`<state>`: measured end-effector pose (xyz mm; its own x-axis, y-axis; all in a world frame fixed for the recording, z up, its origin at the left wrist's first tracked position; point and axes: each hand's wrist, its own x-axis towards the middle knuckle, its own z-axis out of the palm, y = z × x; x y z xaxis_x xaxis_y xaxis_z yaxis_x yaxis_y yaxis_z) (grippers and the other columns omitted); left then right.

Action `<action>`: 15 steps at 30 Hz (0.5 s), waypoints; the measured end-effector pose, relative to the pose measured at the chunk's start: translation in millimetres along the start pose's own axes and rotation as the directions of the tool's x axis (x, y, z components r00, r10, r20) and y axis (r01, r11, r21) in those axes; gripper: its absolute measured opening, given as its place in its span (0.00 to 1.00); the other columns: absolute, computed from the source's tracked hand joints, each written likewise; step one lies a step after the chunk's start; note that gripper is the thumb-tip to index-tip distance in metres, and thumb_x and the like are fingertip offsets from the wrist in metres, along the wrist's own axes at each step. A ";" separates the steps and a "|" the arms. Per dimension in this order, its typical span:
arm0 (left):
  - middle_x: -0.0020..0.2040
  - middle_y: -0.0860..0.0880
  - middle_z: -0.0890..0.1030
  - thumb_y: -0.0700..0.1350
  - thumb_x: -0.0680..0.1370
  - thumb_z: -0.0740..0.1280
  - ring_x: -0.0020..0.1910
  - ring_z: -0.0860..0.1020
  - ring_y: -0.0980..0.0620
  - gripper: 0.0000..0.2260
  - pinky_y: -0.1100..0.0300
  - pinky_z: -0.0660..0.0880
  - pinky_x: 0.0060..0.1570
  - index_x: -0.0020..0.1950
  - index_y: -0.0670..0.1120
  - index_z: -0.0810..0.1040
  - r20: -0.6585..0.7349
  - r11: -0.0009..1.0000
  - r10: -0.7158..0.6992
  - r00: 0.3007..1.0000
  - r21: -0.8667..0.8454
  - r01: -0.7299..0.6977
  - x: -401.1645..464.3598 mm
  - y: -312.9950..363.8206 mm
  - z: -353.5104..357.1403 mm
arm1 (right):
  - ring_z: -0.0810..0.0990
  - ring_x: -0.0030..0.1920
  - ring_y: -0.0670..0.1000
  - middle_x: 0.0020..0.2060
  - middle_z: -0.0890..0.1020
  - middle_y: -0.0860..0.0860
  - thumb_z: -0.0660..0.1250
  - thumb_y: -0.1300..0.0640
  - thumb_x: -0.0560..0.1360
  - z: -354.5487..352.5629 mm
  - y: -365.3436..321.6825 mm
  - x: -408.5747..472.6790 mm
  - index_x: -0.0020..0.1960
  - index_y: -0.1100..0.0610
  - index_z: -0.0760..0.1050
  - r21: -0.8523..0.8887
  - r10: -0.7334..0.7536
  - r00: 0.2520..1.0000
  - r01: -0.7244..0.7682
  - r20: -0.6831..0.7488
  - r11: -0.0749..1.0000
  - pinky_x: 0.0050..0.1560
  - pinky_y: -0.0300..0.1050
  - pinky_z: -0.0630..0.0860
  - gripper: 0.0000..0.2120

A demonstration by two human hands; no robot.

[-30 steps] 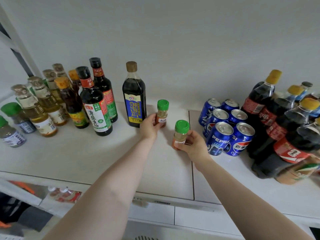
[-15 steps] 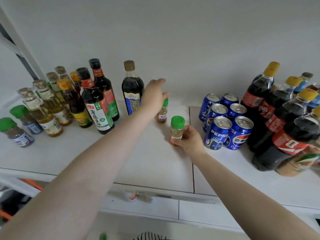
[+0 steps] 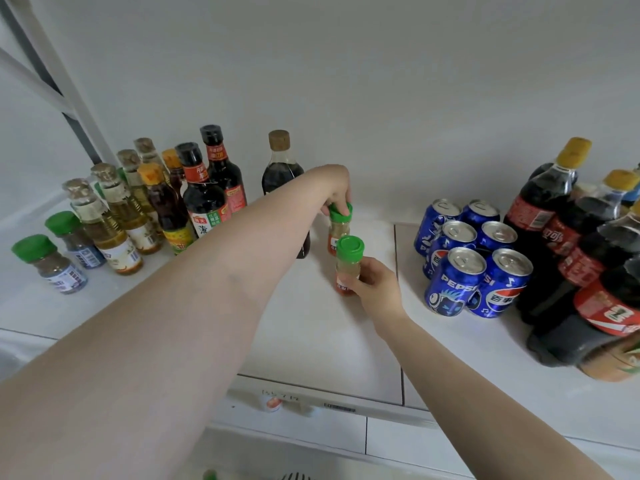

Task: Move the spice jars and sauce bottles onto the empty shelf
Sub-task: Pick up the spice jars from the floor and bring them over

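Note:
Two small green-capped spice jars stand mid-shelf. My left hand [image 3: 334, 188] grips the farther jar [image 3: 338, 233] from above by its cap. My right hand [image 3: 372, 285] holds the nearer jar [image 3: 348, 268] around its lower body; it rests on the white shelf [image 3: 311, 341]. A dark sauce bottle with a brown cap [image 3: 280, 168] stands just left of them, partly hidden by my left forearm. Further left stand dark soy bottles [image 3: 204, 199], yellow oil bottles [image 3: 110, 216] and two more green-capped jars [image 3: 48, 265].
Several blue Pepsi cans [image 3: 474, 258] sit right of the jars. Large cola bottles [image 3: 571, 244] crowd the far right. A white wall runs behind the shelf. A metal frame post [image 3: 52, 81] rises at the far left. A lower level shows under the front edge.
My left hand has gone from the jar's side to over its cap and now grips it from above. The right hand keeps its hold on the nearer jar, which stays put.

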<state>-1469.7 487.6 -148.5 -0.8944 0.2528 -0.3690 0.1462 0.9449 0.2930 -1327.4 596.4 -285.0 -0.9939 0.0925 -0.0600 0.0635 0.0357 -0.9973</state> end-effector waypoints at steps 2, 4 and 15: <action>0.57 0.41 0.80 0.39 0.74 0.72 0.38 0.79 0.48 0.17 0.57 0.78 0.47 0.62 0.43 0.78 0.026 1.000 0.022 0.999 -0.004 -0.022 3.1 -2.1 -4.6 | 0.81 0.36 0.40 0.42 0.83 0.50 0.74 0.67 0.69 3.9 -0.4 4.1 0.53 0.60 0.78 -0.017 0.006 1.000 -0.007 -0.016 1.000 0.36 0.29 0.74 0.14; 0.52 0.43 0.80 0.41 0.74 0.72 0.40 0.78 0.48 0.17 0.57 0.77 0.50 0.62 0.43 0.78 0.035 0.998 0.053 0.998 0.028 -0.054 6.6 -3.9 -8.6 | 0.80 0.41 0.47 0.44 0.84 0.51 0.76 0.64 0.67 11.2 1.7 10.2 0.51 0.57 0.79 -0.047 0.009 0.999 -0.011 -0.045 0.999 0.41 0.35 0.77 0.14; 0.48 0.47 0.81 0.43 0.73 0.73 0.41 0.79 0.50 0.17 0.65 0.75 0.43 0.61 0.46 0.80 0.022 0.986 0.139 0.990 0.091 -0.140 14.1 -8.7 -12.9 | 0.77 0.34 0.41 0.38 0.80 0.46 0.76 0.63 0.68 39.6 -5.5 22.6 0.52 0.59 0.75 -0.039 0.067 0.991 -0.072 -0.113 0.997 0.28 0.23 0.69 0.15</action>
<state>-1489.1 480.2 -144.9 -0.8558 0.3862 -0.3441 0.3082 0.9150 0.2603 -1353.8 558.9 -282.4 -0.9707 0.2070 -0.1220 0.1386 0.0679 -0.9880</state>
